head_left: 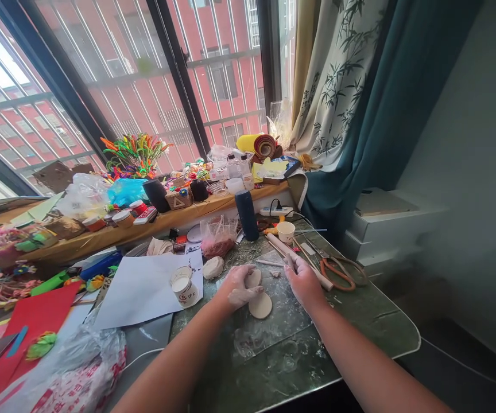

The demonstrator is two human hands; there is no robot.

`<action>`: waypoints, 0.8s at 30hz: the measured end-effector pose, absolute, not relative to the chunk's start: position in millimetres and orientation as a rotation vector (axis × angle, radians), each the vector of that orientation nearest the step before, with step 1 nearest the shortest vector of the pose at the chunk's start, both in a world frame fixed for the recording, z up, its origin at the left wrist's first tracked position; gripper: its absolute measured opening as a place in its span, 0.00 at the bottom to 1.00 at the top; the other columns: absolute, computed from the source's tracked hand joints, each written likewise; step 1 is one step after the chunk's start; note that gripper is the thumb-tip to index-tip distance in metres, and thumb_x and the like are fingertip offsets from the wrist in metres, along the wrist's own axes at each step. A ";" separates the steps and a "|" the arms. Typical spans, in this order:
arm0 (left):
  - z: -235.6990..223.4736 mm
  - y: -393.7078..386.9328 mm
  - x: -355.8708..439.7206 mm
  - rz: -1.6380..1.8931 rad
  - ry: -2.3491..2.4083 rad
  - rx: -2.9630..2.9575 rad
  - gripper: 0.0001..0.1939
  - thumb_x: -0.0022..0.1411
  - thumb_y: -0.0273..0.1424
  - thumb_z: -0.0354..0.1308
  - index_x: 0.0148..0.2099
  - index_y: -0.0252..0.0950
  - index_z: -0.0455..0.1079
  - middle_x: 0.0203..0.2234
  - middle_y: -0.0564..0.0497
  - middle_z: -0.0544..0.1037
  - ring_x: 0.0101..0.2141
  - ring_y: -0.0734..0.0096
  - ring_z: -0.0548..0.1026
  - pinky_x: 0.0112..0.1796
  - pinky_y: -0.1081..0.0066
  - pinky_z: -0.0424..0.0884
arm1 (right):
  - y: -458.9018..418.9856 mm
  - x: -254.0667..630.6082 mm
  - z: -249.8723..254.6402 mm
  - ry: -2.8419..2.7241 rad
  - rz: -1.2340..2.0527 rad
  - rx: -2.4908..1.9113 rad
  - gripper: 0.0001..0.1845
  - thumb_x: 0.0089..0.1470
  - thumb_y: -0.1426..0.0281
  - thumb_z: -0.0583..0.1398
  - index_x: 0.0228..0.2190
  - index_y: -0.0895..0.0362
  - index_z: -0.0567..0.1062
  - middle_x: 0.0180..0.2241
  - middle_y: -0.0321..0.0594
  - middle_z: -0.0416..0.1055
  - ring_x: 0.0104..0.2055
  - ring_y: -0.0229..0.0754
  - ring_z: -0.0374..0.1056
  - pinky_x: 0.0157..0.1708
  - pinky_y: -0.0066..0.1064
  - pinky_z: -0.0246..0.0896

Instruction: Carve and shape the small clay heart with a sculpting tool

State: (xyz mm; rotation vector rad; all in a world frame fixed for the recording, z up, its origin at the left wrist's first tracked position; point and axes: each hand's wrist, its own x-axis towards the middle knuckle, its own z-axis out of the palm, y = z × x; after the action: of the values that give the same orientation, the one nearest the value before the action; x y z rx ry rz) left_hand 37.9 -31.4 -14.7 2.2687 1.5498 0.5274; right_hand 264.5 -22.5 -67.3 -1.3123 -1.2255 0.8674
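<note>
My left hand point(238, 287), dusted with white powder, curls its fingers and thumb around a small flat clay disc point(254, 279). Just below, a second pale clay disc point(260, 306) lies flat on the dark green table. My right hand point(305, 281) is closed, its thumb and fingers pinching a slim tool; a thin pale stick point(270, 263) runs left from those fingertips. A small clay scrap point(275, 274) lies between the hands. Left of my left hand is a rounded lump of clay point(213, 268). Beneath my right hand lies a wooden rolling pin point(324, 281).
Scissors with orange handles point(337, 274) lie at the right. A paper cup point(286, 232) and a dark blue cylinder point(247, 215) stand behind. At left are a white-filled cup point(183, 289) and white paper point(134, 289). A crowded ledge point(213, 203) runs along the window.
</note>
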 end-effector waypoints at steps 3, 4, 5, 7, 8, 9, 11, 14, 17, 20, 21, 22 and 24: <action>-13.9 -30.9 47.1 0.515 1.618 2.280 0.31 0.55 0.41 0.69 0.59 0.40 0.72 0.50 0.43 0.77 0.53 0.49 0.72 0.55 0.54 0.69 | -22.9 264.4 -67.6 -1.225 0.876 -1.302 0.27 0.58 0.65 0.57 0.57 0.57 0.75 0.50 0.48 0.81 0.55 0.55 0.75 0.56 0.45 0.69; -13.6 -31.0 50.2 0.513 1.652 2.280 0.30 0.54 0.40 0.69 0.58 0.39 0.72 0.51 0.41 0.76 0.54 0.46 0.71 0.56 0.51 0.68 | -23.0 264.6 -67.4 -1.227 0.878 -1.300 0.27 0.58 0.65 0.57 0.57 0.57 0.75 0.51 0.48 0.81 0.56 0.55 0.75 0.57 0.45 0.68; -13.2 -31.2 53.0 0.512 1.687 2.277 0.30 0.52 0.39 0.69 0.57 0.38 0.73 0.51 0.39 0.76 0.54 0.43 0.71 0.55 0.49 0.67 | -23.2 265.0 -67.1 -1.229 0.881 -1.299 0.27 0.58 0.64 0.57 0.57 0.58 0.75 0.51 0.49 0.80 0.56 0.54 0.75 0.58 0.44 0.68; -11.7 -31.4 56.3 0.507 1.735 2.268 0.25 0.52 0.37 0.68 0.52 0.37 0.75 0.48 0.38 0.76 0.53 0.40 0.71 0.54 0.47 0.67 | -23.6 265.8 -66.0 -1.236 0.887 -1.297 0.26 0.58 0.64 0.57 0.56 0.58 0.75 0.52 0.49 0.80 0.57 0.54 0.75 0.58 0.43 0.68; -10.4 -31.0 56.5 0.504 1.741 2.265 0.22 0.52 0.35 0.68 0.50 0.38 0.76 0.46 0.38 0.76 0.51 0.41 0.72 0.53 0.48 0.68 | -23.8 266.2 -65.3 -1.238 0.890 -1.296 0.26 0.58 0.64 0.57 0.56 0.59 0.75 0.51 0.49 0.80 0.57 0.53 0.75 0.57 0.42 0.68; -8.7 -30.2 55.8 0.503 1.737 2.263 0.19 0.51 0.34 0.67 0.47 0.38 0.76 0.44 0.39 0.77 0.50 0.42 0.72 0.52 0.49 0.68 | -24.0 266.5 -64.4 -1.239 0.892 -1.297 0.26 0.58 0.64 0.57 0.55 0.59 0.75 0.51 0.49 0.80 0.57 0.53 0.75 0.57 0.42 0.68; -4.3 -27.1 51.8 0.510 1.717 2.255 0.16 0.50 0.31 0.67 0.43 0.38 0.76 0.42 0.41 0.77 0.48 0.46 0.74 0.50 0.53 0.69 | -24.5 267.0 -62.4 -1.235 0.892 -1.301 0.26 0.58 0.64 0.57 0.55 0.59 0.75 0.51 0.49 0.80 0.57 0.53 0.75 0.57 0.41 0.67; 3.3 -19.6 43.3 0.549 1.696 2.206 0.13 0.51 0.33 0.67 0.41 0.38 0.76 0.39 0.44 0.79 0.44 0.52 0.76 0.47 0.59 0.71 | -25.7 267.6 -59.9 -1.224 0.890 -1.310 0.25 0.57 0.64 0.58 0.54 0.58 0.77 0.50 0.48 0.81 0.55 0.54 0.75 0.57 0.42 0.67; 10.7 -15.7 37.7 0.578 1.662 2.111 0.14 0.62 0.42 0.59 0.42 0.36 0.74 0.33 0.48 0.79 0.33 0.63 0.77 0.36 0.66 0.72 | -26.6 267.7 -59.1 -1.211 0.893 -1.310 0.24 0.57 0.64 0.59 0.54 0.58 0.77 0.49 0.48 0.82 0.54 0.55 0.76 0.55 0.43 0.68; 17.0 -26.9 39.0 0.565 1.575 2.091 0.18 0.68 0.43 0.51 0.47 0.34 0.73 0.32 0.48 0.79 0.30 0.67 0.77 0.32 0.70 0.71 | -26.2 267.3 -59.9 -1.191 0.896 -1.294 0.25 0.57 0.64 0.60 0.55 0.57 0.77 0.48 0.48 0.82 0.53 0.55 0.76 0.56 0.44 0.68; 18.6 -34.5 41.0 0.558 1.548 2.112 0.17 0.68 0.42 0.52 0.47 0.35 0.72 0.35 0.47 0.80 0.33 0.66 0.78 0.34 0.69 0.72 | -25.7 267.1 -60.3 -1.185 0.896 -1.287 0.26 0.57 0.64 0.61 0.56 0.56 0.76 0.48 0.48 0.82 0.54 0.56 0.76 0.56 0.44 0.67; 19.6 -43.3 43.6 0.545 1.517 2.145 0.16 0.66 0.40 0.54 0.48 0.36 0.72 0.38 0.47 0.80 0.37 0.64 0.78 0.37 0.68 0.73 | -25.3 266.9 -60.6 -1.181 0.896 -1.281 0.26 0.57 0.64 0.61 0.56 0.56 0.76 0.48 0.48 0.82 0.54 0.56 0.76 0.57 0.45 0.67; 20.0 -61.7 50.2 0.504 1.455 2.240 0.16 0.58 0.36 0.62 0.48 0.39 0.74 0.43 0.47 0.79 0.43 0.59 0.76 0.44 0.64 0.72 | -24.7 266.6 -61.0 -1.177 0.896 -1.272 0.26 0.57 0.64 0.61 0.57 0.56 0.76 0.48 0.48 0.82 0.55 0.56 0.75 0.58 0.45 0.66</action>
State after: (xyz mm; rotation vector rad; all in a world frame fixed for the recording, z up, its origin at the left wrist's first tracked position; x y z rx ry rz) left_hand 50.2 -61.7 20.0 2.2396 1.4551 0.5035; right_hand 266.6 -24.7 -61.0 -1.2721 -1.1768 0.8956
